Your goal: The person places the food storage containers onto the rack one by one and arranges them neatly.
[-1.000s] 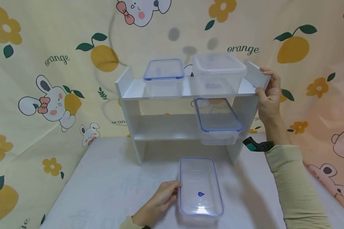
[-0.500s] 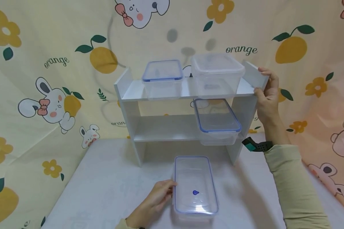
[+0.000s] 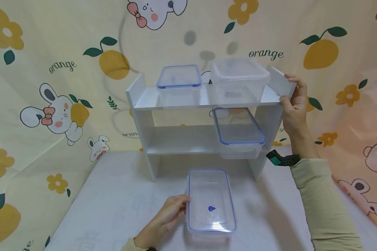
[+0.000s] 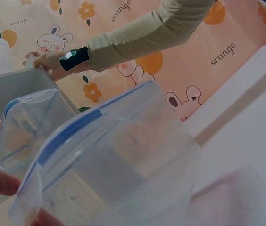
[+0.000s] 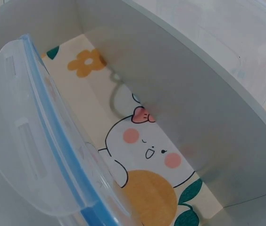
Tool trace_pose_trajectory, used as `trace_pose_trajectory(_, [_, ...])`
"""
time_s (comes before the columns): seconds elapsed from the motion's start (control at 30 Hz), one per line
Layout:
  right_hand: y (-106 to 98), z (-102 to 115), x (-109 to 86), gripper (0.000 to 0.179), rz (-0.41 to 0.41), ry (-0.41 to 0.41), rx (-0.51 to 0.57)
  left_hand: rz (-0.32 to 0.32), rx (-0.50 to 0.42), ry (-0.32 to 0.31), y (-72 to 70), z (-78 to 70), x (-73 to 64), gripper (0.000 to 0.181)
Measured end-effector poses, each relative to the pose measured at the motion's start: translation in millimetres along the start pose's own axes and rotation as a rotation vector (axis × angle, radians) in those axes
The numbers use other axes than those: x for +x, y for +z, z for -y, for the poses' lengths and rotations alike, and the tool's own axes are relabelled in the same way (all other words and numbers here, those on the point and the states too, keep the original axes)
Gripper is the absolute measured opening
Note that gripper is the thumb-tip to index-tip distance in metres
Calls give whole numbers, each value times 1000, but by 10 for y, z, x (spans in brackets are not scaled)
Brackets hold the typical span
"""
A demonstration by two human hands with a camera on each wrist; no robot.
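My left hand [image 3: 166, 216] pinches the left edge of a clear food container [image 3: 207, 195] with a blue-rimmed lid, over the table in front of the shelf. In the left wrist view the thumb and a finger sit at the rim of that container [image 4: 123, 155], which fills much of the picture. My right hand [image 3: 295, 104] grips the upper right side panel of the white shelf [image 3: 182, 139], fingers over its top edge and thumb on the front. In the right wrist view that hand is out of sight.
On the top board stand a blue-rimmed container [image 3: 179, 94] and a larger clear-lidded one [image 3: 238, 87]. Another blue-rimmed container [image 3: 240, 150] sits at the right of the middle board, jutting forward. A patterned cloth [image 3: 66, 21] hangs behind the white table [image 3: 113, 202].
The left hand has carried the container to the left and slightly away, toward the shelf. The right hand keeps its grip on the side panel, and the shelf has stayed put.
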State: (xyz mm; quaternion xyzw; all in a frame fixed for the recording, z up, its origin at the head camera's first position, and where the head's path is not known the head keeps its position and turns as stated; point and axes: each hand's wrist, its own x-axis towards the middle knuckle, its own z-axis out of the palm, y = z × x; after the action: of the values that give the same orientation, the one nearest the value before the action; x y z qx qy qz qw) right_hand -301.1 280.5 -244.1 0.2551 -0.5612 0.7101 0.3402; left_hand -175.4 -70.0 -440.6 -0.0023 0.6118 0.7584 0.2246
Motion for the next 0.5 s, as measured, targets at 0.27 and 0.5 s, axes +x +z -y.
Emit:
trace_pose_trajectory(0.27, [-4,-4,8,51,3,-12,7,-21,19,19,-6,-84,-27,40])
trace_pose_trajectory(0.5, [-8,-5,9,51,11,-12,26,-33,19,34,-24,-147,-67,39])
